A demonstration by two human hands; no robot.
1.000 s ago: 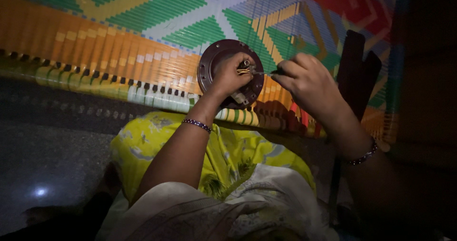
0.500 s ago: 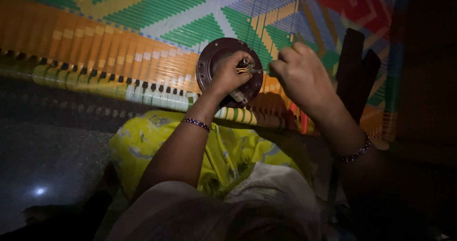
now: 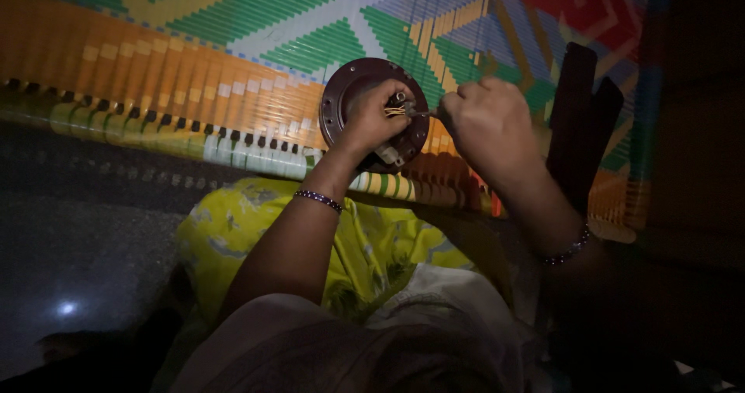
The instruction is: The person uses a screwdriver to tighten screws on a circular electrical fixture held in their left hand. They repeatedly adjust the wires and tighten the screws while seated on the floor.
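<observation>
1. The left hand [image 3: 371, 121] grips a round, dark brown metal plate with rim holes [image 3: 341, 98], fingers curled over its centre, holding it above the colourful woven plastic mat [image 3: 233, 44].
2. The right hand [image 3: 489, 125] is closed, pinching a thin metal tool [image 3: 423, 114] whose tip meets the small bundle of pale wires [image 3: 396, 110] at the plate's middle.
3. A dark flat object [image 3: 578, 121] stands just beside the right wrist.
</observation>
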